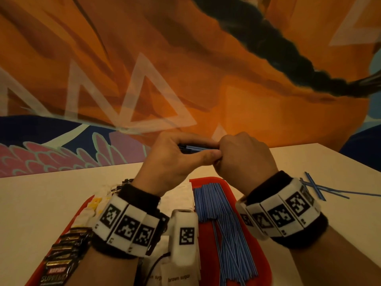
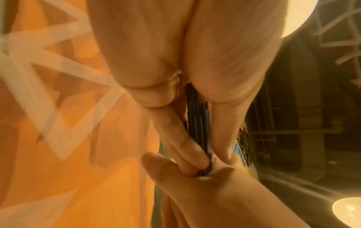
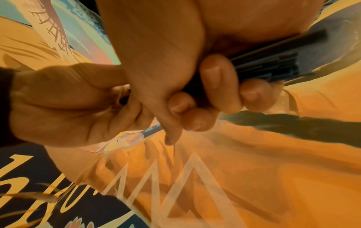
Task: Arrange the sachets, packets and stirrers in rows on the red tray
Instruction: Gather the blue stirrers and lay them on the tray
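Both hands are raised over the far part of the table, holding one bundle of blue stirrers (image 1: 192,148) level between them. My left hand (image 1: 177,157) pinches its left end with thumb and fingers. My right hand (image 1: 237,155) is curled round the right end. In the right wrist view my right fingers (image 3: 215,83) wrap the stirrer bundle (image 3: 273,61), with the left hand (image 3: 68,104) beside them. The left wrist view shows the dark bundle (image 2: 197,120) squeezed between the hands. Below them lies the red tray (image 1: 212,179) with a row of blue stirrers (image 1: 214,201).
Black coffee packets (image 1: 61,250) line the tray's left edge, with white and yellow sachets (image 1: 94,205) behind them. Brown sugar sachets (image 1: 179,277) lie at the near middle. A few loose stirrers (image 1: 321,189) are on the white table (image 1: 41,199) to the right. A painted wall stands behind.
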Demonstrator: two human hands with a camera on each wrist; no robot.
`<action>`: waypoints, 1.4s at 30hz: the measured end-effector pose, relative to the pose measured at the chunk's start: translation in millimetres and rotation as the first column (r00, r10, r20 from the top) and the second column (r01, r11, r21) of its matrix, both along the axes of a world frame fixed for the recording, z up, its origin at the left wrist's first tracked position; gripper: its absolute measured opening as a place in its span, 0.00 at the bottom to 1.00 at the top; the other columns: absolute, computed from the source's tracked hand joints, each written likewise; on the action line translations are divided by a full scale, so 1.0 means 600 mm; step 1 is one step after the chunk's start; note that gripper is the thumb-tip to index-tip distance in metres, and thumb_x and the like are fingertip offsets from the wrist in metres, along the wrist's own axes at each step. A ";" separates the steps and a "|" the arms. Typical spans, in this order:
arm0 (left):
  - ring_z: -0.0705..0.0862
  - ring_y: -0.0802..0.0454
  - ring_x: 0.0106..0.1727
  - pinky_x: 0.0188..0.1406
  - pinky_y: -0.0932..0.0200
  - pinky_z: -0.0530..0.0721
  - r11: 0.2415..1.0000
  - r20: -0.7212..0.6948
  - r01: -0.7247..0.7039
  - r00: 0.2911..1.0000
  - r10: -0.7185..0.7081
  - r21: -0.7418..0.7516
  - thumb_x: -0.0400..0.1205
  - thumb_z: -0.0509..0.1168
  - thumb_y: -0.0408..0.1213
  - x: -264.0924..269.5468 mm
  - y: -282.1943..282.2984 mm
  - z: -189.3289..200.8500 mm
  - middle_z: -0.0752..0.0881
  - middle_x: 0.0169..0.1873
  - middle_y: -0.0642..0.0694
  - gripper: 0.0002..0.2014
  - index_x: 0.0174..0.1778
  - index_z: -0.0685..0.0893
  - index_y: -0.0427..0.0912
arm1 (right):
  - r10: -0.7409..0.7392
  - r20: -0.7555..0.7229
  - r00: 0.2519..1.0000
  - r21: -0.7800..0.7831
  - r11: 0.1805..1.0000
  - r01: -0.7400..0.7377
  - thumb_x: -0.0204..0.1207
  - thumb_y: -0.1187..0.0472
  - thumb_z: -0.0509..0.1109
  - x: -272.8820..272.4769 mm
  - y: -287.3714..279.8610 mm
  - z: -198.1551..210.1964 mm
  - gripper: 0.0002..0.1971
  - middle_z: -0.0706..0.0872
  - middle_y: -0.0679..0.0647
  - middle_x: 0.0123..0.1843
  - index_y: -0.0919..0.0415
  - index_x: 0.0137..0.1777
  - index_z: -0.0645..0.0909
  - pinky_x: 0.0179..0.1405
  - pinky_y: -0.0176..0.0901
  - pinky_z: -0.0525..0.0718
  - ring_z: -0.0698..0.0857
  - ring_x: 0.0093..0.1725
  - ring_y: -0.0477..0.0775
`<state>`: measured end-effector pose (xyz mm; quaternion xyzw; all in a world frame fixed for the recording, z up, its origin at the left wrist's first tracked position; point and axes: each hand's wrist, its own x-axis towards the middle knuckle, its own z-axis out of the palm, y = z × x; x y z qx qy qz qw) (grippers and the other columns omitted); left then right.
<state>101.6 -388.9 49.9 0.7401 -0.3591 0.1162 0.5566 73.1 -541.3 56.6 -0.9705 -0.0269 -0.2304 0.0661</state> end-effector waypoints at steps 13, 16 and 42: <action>0.92 0.46 0.42 0.41 0.62 0.89 0.943 -0.125 0.003 0.991 -0.047 -0.332 0.67 0.73 0.34 0.016 0.034 0.006 0.92 0.40 0.42 0.11 0.44 0.90 0.35 | 0.326 0.429 0.842 0.497 0.693 -0.522 0.72 0.26 0.59 0.020 -0.061 0.015 0.32 0.85 0.41 0.60 0.48 0.64 0.80 0.50 0.33 0.82 0.84 0.55 0.36; 0.92 0.46 0.41 0.40 0.63 0.89 0.930 -0.147 0.036 0.984 -0.096 -0.366 0.65 0.73 0.33 0.013 0.028 0.006 0.92 0.39 0.43 0.10 0.41 0.90 0.36 | 0.286 0.554 0.782 0.766 0.193 -0.613 0.79 0.37 0.52 0.026 -0.045 0.011 0.25 0.88 0.50 0.61 0.51 0.60 0.82 0.62 0.52 0.83 0.87 0.62 0.48; 0.85 0.51 0.23 0.24 0.63 0.85 0.870 -0.051 -0.096 0.995 0.082 -0.483 0.80 0.65 0.45 -0.015 -0.034 -0.004 0.87 0.27 0.47 0.13 0.38 0.81 0.37 | 0.507 0.535 0.676 0.763 0.055 -0.644 0.80 0.52 0.66 0.017 -0.023 0.010 0.14 0.85 0.52 0.67 0.57 0.62 0.79 0.59 0.48 0.88 0.87 0.65 0.51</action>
